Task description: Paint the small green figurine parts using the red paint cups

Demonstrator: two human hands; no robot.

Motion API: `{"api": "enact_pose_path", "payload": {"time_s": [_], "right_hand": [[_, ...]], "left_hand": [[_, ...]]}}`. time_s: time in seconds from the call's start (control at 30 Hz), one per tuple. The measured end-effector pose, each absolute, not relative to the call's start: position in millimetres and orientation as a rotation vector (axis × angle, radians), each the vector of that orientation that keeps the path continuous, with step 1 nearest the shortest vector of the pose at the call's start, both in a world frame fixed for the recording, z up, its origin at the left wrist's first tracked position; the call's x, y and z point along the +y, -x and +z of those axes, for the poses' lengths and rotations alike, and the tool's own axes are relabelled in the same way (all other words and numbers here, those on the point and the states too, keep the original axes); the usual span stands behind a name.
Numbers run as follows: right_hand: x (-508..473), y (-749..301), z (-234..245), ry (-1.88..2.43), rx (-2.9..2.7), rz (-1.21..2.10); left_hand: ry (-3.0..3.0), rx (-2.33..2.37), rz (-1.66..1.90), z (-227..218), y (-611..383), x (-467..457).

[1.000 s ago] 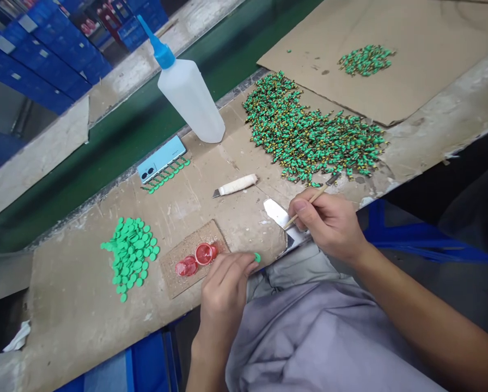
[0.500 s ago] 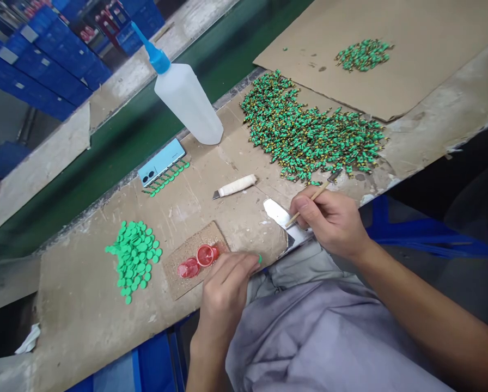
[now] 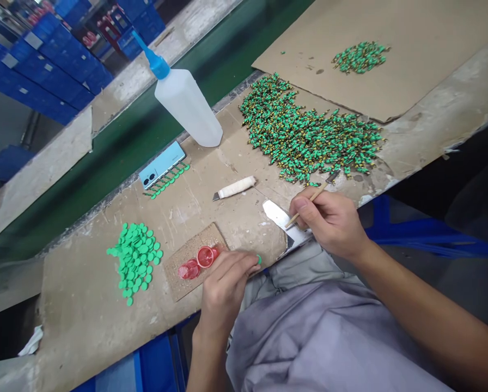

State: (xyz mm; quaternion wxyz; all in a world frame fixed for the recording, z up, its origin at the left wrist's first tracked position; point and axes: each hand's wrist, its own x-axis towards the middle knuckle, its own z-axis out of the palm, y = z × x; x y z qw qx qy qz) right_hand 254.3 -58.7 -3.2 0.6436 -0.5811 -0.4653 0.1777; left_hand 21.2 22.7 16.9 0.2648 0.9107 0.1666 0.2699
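Note:
Between its fingertips my left hand [image 3: 227, 280] pinches a small green disc [image 3: 259, 259] near the table's front edge. My right hand [image 3: 329, 220] is closed round a thin wooden stick [image 3: 309, 203] with a dark upper end; its lower tip is down at a shiny metal plate [image 3: 275, 213] at the table edge. Just beyond my left hand, a red cap-like cup [image 3: 205, 256] and a second red piece [image 3: 189, 269] sit on a brown board [image 3: 174, 277]. A pile of green discs [image 3: 135, 256] lies to the left.
A wrapped blade [image 3: 236, 187] lies mid-table. Behind it stands a white squeeze bottle [image 3: 189, 106]. A light blue phone [image 3: 162, 163] has a row of green discs with stems [image 3: 168, 181] along it. A large heap of small green figures [image 3: 309, 133] spreads right, near cardboard [image 3: 391, 87].
The view has shifted very slightly. Both hands keep nearly the same place and hold, with the disc in the left and the stick in the right.

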Motion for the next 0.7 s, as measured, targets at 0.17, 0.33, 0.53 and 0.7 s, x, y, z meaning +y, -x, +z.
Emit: {"api": "enact_pose_path", "payload": {"time_s": [0.17,0.33,0.53,0.7], "right_hand": [[-58.6,-254.5,-2.4,1.31,-1.055,0.404],[-58.4,-254.8,-2.5,1.308,-1.049,0.405],[-58.3,-254.1,-0.3,1.321,-1.048,0.409],[-58.3,-254.3,-1.0,1.315,-1.047,0.408]], "left_hand": [[-2.4,0.471,0.748,14.4,-21.8,24.1],[-2.387,0.51,0.743,17.5,-23.7,24.4],[-2.394,0.515,0.718,18.8,-24.4,25.7],[-2.405,0.439,0.734,17.2,-23.2,28.6]]}}
